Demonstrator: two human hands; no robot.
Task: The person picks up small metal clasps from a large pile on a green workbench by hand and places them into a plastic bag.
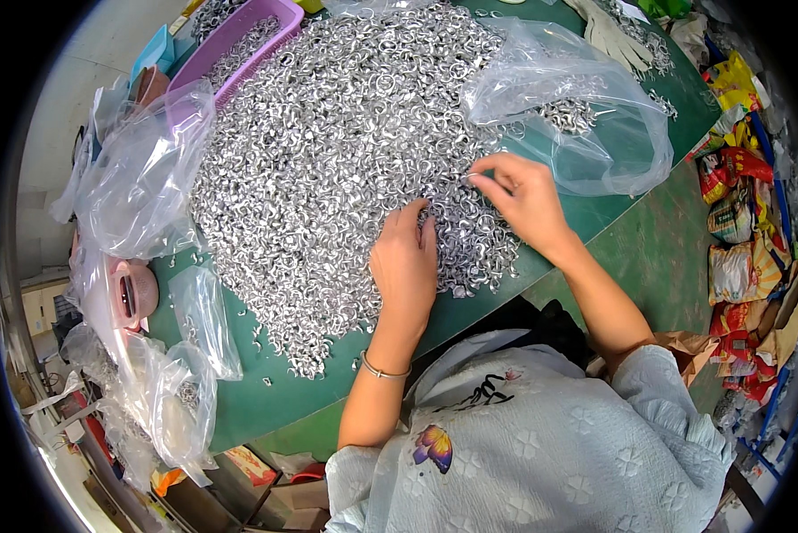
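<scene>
A wide heap of small silvery metal rings and curved pieces (pixel 319 169) covers much of the green table (pixel 266 409). My left hand (pixel 404 266) rests at the near side of the heap, its bent fingertips closed in among the pieces. Whatever those fingertips hold is too small to make out. To the right, my right hand (pixel 525 206) is just above the heap's right edge. Its thumb and index finger pinch a small silvery metal piece (pixel 472 177), partly hidden by the fingers.
A purple basket (pixel 230 53) with more metal pieces stands at the far left. Clear plastic bags (pixel 621 133) lie at the right and along the left edge. A pink container (pixel 134 293) sits at the left. White gloves (pixel 608 35) lie far right; colourful sacks (pixel 737 266) line the floor.
</scene>
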